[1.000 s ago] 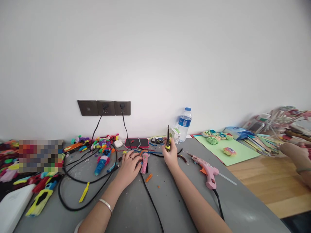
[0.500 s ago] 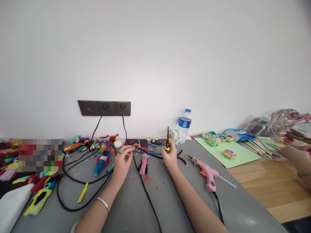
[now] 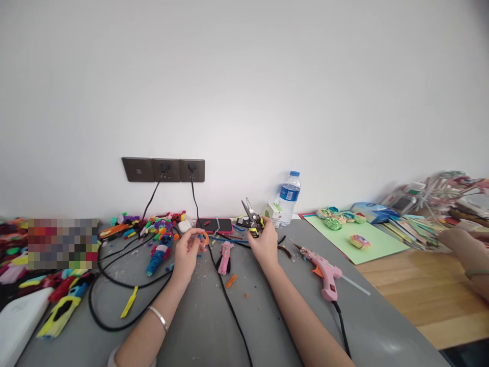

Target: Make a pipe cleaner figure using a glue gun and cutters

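My left hand (image 3: 187,252) is raised a little over the grey table (image 3: 214,316), fingers pinched on a curved orange pipe cleaner (image 3: 205,236). My right hand (image 3: 263,245) grips small cutters with yellow-and-black handles (image 3: 252,219); their blades point up and to the left, slightly apart. A pink craft figure (image 3: 225,257) lies on the table between my hands, with an orange scrap (image 3: 230,281) just in front of it.
A pink glue gun (image 3: 324,270) and its black cable lie to the right. Black cables run from wall sockets (image 3: 164,169). Colourful craft pieces are heaped at the left. A phone (image 3: 214,225), water bottle (image 3: 289,196), green sheet (image 3: 355,237) and another person's hand (image 3: 464,250) are nearby.
My left hand left the pink figure, picked up the orange pipe cleaner and lifted it. My right hand tilted the cutters from upright toward the left, blades now parted.
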A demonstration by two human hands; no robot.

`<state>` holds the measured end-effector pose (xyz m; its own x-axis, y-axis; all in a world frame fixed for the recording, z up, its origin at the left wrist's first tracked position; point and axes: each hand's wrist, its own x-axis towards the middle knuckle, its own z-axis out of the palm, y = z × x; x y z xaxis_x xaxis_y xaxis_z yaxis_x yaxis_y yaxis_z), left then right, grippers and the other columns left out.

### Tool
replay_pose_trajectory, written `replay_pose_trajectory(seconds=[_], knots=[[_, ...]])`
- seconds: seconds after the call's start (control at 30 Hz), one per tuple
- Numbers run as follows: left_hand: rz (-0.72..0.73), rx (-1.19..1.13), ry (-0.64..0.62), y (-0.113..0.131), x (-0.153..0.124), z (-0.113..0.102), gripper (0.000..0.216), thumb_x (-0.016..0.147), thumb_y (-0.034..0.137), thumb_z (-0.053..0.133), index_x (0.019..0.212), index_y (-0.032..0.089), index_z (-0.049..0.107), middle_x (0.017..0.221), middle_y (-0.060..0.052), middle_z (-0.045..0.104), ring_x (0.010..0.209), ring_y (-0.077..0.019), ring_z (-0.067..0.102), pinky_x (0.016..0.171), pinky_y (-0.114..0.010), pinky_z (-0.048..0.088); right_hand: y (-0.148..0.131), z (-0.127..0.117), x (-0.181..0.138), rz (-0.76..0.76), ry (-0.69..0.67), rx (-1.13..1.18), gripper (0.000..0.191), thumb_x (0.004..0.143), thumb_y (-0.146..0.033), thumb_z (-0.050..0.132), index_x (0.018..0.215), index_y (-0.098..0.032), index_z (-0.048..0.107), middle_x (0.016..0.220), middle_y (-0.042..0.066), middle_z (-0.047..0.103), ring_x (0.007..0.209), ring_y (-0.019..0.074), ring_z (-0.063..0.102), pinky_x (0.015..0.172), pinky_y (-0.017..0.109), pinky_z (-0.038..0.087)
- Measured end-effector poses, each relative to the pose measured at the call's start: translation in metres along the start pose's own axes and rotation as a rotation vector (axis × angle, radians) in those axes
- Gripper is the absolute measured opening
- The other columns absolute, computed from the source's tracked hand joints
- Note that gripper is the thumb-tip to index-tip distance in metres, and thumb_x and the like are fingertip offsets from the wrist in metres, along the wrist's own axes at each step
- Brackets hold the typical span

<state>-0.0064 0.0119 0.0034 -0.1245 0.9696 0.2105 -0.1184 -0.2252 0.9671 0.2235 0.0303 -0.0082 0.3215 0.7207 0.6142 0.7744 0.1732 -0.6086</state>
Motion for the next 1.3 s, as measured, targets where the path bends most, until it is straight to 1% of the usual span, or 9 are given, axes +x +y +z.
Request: replay_pose_trajectory(seconds=[0.1,0.27,0.47,0.67,0.8,0.9,1.0,1.1,1.3], knots=[[0.021,-0.021,-0.014,0.002,-0.001,0.002,0.014,0.079,0.030,0.061,0.087,0.018,0.059,0.078,-0.002,0.066,0.057,-0.0117,0.060,0.047,-0.020,0.047,0.004,0.004,0.000,0.031,-0.015,-0.155,0.043,0.073,-0.030,0.057,0.113,-0.018,0.049,0.104,0.011,0.061,0.099,0.0315,0.055,0.085,0.041,0.040],[-0.031,-0.088,-0.121,0.008,-0.006,0.005,0.015,0.081,0.030,0.058,0.087,0.021,0.047,0.094,-0.004,0.068,0.060,-0.0117,0.064,0.047,-0.021,0.047,0.007,0.007,-0.002,0.041,-0.155,-0.340,0.044,0.073,-0.028,0.060,0.114,-0.015,0.053,0.108,0.014,0.059,0.100,0.0324,0.055,0.086,0.041,0.038],[-0.056,-0.075,-0.144,0.010,-0.008,0.006,0.023,0.084,0.039,0.057,0.091,0.023,0.042,0.082,0.001,0.068,0.039,-0.0057,0.051,0.039,-0.017,0.033,0.012,0.011,-0.006,0.089,-0.201,-0.493,0.048,0.075,-0.032,0.065,0.116,-0.010,0.056,0.108,0.020,0.057,0.101,0.0376,0.054,0.087,0.046,0.037],[-0.111,-0.136,-0.152,0.006,-0.006,0.008,0.026,0.084,0.042,0.057,0.094,0.023,0.043,0.064,0.006,0.061,0.035,-0.0052,0.040,0.038,-0.017,0.029,0.021,0.017,-0.010,0.061,-0.163,-0.502,0.049,0.075,-0.034,0.067,0.117,-0.011,0.058,0.105,0.021,0.058,0.100,0.0387,0.052,0.086,0.049,0.036],[-0.126,-0.092,-0.200,0.006,-0.008,0.009,0.025,0.084,0.042,0.058,0.093,0.021,0.046,0.057,0.008,0.054,0.035,-0.0039,0.033,0.039,-0.016,0.025,0.011,0.008,-0.006,-0.028,-0.101,-0.387,0.039,0.082,-0.033,0.059,0.116,-0.015,0.059,0.110,0.018,0.058,0.104,0.0368,0.050,0.090,0.051,0.035],[-0.102,-0.029,-0.219,0.004,-0.009,0.009,0.025,0.081,0.042,0.062,0.088,0.020,0.051,0.061,0.006,0.055,0.042,-0.0057,0.041,0.041,-0.016,0.030,-0.011,-0.006,-0.002,-0.162,-0.071,-0.182,0.027,0.088,-0.026,0.048,0.112,-0.019,0.059,0.112,0.014,0.060,0.106,0.0322,0.051,0.094,0.049,0.036],[-0.092,-0.026,-0.254,0.001,-0.008,0.010,0.026,0.076,0.041,0.067,0.085,0.018,0.057,0.070,0.003,0.058,0.052,-0.0089,0.051,0.046,-0.019,0.043,-0.036,-0.016,-0.002,-0.293,-0.229,0.135,0.023,0.091,-0.020,0.042,0.104,-0.021,0.061,0.104,0.010,0.064,0.100,0.0257,0.057,0.089,0.039,0.042],[-0.083,-0.049,-0.261,-0.001,-0.006,0.010,0.026,0.073,0.039,0.071,0.086,0.017,0.063,0.080,-0.001,0.063,0.064,-0.0132,0.060,0.055,-0.024,0.051,-0.056,-0.016,-0.007,-0.279,-0.445,0.379,0.021,0.092,-0.022,0.044,0.103,-0.020,0.062,0.092,0.006,0.067,0.084,0.0199,0.062,0.077,0.031,0.047],[-0.121,-0.122,-0.205,0.003,-0.006,0.011,0.028,0.072,0.036,0.073,0.092,0.016,0.071,0.092,-0.007,0.070,0.080,-0.0175,0.065,0.067,-0.027,0.055,-0.071,-0.003,-0.009,-0.193,-0.652,0.500,0.020,0.087,-0.017,0.046,0.095,-0.019,0.064,0.065,-0.002,0.061,0.057,0.0131,0.054,0.055,0.022,0.040]])
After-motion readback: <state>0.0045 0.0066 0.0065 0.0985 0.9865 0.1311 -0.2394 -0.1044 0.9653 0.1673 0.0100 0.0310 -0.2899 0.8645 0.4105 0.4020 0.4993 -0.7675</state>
